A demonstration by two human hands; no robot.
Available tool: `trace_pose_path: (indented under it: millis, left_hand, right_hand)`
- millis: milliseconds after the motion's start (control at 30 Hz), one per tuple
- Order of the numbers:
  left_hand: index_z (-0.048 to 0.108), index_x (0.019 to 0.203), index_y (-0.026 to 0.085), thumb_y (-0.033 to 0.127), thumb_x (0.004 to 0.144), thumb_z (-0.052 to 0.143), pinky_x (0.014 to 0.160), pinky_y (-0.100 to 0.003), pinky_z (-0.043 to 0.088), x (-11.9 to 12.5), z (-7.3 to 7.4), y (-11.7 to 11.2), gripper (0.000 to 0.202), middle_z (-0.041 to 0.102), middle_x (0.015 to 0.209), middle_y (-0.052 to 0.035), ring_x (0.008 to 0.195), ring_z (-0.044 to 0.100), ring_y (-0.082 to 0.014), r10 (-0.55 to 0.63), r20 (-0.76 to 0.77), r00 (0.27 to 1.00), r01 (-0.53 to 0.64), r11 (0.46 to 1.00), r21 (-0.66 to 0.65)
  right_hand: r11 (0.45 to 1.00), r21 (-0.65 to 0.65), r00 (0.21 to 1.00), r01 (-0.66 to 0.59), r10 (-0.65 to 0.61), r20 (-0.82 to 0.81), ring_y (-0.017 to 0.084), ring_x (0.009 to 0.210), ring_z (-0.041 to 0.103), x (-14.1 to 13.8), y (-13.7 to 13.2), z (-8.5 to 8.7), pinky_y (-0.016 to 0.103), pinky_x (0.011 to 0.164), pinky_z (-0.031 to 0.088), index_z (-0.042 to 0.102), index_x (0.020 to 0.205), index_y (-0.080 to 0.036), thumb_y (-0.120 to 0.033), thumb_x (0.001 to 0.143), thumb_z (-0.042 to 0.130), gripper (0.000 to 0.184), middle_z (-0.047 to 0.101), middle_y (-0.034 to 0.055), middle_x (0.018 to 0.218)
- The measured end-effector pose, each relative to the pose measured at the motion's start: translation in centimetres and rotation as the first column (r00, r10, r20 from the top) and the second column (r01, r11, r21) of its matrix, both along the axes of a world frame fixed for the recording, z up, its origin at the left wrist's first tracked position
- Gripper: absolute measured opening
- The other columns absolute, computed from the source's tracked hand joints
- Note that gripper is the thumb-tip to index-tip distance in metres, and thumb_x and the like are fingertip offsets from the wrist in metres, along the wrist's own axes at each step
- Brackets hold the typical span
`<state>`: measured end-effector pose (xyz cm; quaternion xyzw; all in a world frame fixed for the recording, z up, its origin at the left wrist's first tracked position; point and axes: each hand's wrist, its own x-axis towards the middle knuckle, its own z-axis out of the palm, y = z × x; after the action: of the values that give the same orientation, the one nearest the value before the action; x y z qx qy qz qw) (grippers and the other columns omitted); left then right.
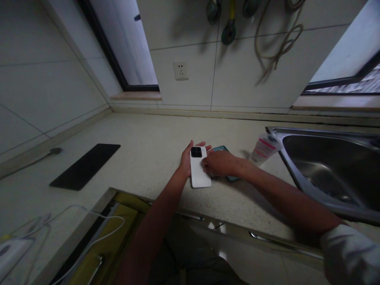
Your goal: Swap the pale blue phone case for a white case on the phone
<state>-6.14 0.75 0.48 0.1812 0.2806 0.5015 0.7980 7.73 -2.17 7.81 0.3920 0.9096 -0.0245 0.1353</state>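
Down at the far lower left of the frame a white charger (pixel 12 251) lies blurred on the countertop (pixel 142 134), its white cable (pixel 97 223) looping toward the counter's front edge. Further right, at left of centre, a flat black mat (pixel 85 165) rests on the stone, well apart from the hands. At centre the left hand (pixel 187 160) cups the left edge of a white phone (pixel 198 167), which lies camera-side up on the counter; the fingers curl over its top end. The right hand (pixel 219 163) presses on the phone's right edge, fingers bent, partly covering a teal case (pixel 222 149) just behind it. Both hands are closed against the phone, close together. To do this well, I judge the phone should stay flat and steadied by the left hand while the right works the edge. Right of the hands a white tube (pixel 263 149) lies tilted near the sink (pixel 326 166), close enough for the right forearm to knock. Cords (pixel 279 43) hang on the wall at upper right.
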Motion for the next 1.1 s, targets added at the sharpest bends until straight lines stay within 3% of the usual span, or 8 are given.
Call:
trace_pose_path:
  millis: [433,767,1100]
  left_hand:
    - [0.062,0.121,0.012,0.050,0.090,0.055,0.105,-0.053,0.042,0.0,-0.2,0.1,0.050,0.069,0.119,-0.0216,0.116,0.064,-0.0351,-0.002,-0.005,1.000,0.002,1.000,0.007]
    - [0.065,0.115,0.013,0.047,0.089,0.057,0.107,-0.052,0.042,0.0,-0.5,0.1,0.043,0.070,0.117,-0.0201,0.118,0.064,-0.0345,-0.010,-0.001,1.000,0.010,1.000,0.022]
    - [0.063,0.120,0.014,0.044,0.087,0.059,0.106,-0.052,0.042,0.1,-0.1,0.0,0.044,0.070,0.118,-0.0197,0.117,0.064,-0.0349,-0.001,-0.011,1.000,0.001,1.000,0.004]
  right_hand:
    - [0.999,-0.038,0.999,-0.037,0.038,0.021,0.030,0.090,0.071,-0.8,-1.7,1.2,0.032,0.067,0.045,0.075,0.107,-0.012,-0.029,0.093,0.055,0.029,0.075,0.0207,0.098]
    - [0.994,-0.063,0.996,-0.092,0.092,-0.004,0.028,0.087,0.071,-0.7,-1.6,0.2,0.030,0.066,0.043,0.074,0.105,-0.012,-0.028,0.093,0.057,0.027,0.075,0.0188,0.096]
    - [0.993,-0.078,0.996,-0.087,0.087,-0.005,0.028,0.087,0.071,-0.9,-1.6,0.4,0.030,0.064,0.041,0.074,0.104,-0.012,-0.028,0.093,0.056,0.027,0.075,0.0187,0.096]
